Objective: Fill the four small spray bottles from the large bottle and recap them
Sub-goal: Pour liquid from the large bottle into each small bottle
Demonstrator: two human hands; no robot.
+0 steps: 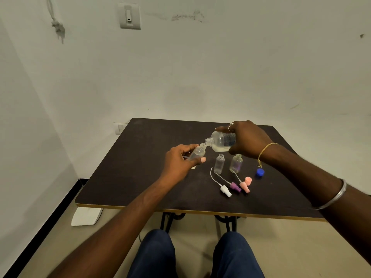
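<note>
Presently, right hand fingers grip the large clear plastic bottle tipped sideways; left hand fingers grip a small clear spray bottle, angled so both mouths meet for pouring.

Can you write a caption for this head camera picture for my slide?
Right hand tips the large bottle toward a small spray bottle held by the left hand.

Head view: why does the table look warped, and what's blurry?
Head view: the wide lens warps the dark brown table; light is dim; the clear small spray bottle in the left hand and clear large bottle in the right hand look soft.
</note>
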